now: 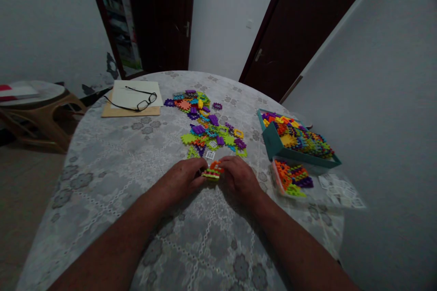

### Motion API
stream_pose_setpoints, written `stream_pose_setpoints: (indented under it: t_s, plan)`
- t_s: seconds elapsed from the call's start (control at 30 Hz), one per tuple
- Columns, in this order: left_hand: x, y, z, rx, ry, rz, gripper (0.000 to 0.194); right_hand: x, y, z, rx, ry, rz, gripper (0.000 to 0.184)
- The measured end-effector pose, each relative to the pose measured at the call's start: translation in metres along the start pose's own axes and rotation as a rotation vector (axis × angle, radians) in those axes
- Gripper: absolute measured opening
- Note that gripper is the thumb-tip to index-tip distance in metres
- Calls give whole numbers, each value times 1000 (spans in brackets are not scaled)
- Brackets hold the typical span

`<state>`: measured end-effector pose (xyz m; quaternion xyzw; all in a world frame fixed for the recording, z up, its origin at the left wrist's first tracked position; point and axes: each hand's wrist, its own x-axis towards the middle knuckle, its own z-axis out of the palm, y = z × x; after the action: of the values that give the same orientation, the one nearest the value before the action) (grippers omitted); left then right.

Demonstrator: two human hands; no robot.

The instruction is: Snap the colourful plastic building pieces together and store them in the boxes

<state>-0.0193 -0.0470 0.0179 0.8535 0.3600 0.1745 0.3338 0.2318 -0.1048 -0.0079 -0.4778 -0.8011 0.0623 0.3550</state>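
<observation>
Near the middle of the table, my left hand (186, 173) and my right hand (239, 175) hold a small assembly of plastic building pieces (212, 173) between them. Its lower part is yellow-green and red; an orange piece (215, 166) stands up on the right side, by my right fingers. Both hands have their fingers closed on it from either side, and some fingertips are hidden. Just beyond lies a small white window-like piece (210, 155). Behind it spreads a loose pile of interlocking pieces (213, 132) in green, purple, blue, orange and yellow.
On the right stand a teal box (273, 143) full of colourful pieces and a clear plastic tub (277, 181) with orange, purple and green ones. A clear bag of white pieces (341, 191) lies beside it. Glasses (143, 104) rest on paper and a board (131, 111) at the left.
</observation>
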Motion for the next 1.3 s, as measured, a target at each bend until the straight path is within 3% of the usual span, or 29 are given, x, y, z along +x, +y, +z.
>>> stream_pose_setpoints:
  t_s: [0.27,0.43,0.57,0.63,0.77,0.93,1.03,1.3]
  plan:
    - [2,1,0,12,39,-58,11,-1,-3,8,165,108,47,30]
    - [2,-2,1,-42,95,-63,52,-1,-7,4,223,26,-2,26]
    - [2,-3,0,-24,52,33,30,0,-13,1,318,-32,1,28]
    - [2,-3,-1,-7,43,53,20,1,-9,-1,274,12,41,26]
    - [2,0,-1,20,52,27,17,0,19,-7,-115,139,220,26]
    - [1,-1,0,26,25,31,14,0,43,-13,-564,-13,488,25]
    - [0,1,0,27,0,23,14,-2,40,-12,-572,-57,521,21]
    - [0,4,-1,14,-31,44,14,-11,28,-12,-351,-62,403,6]
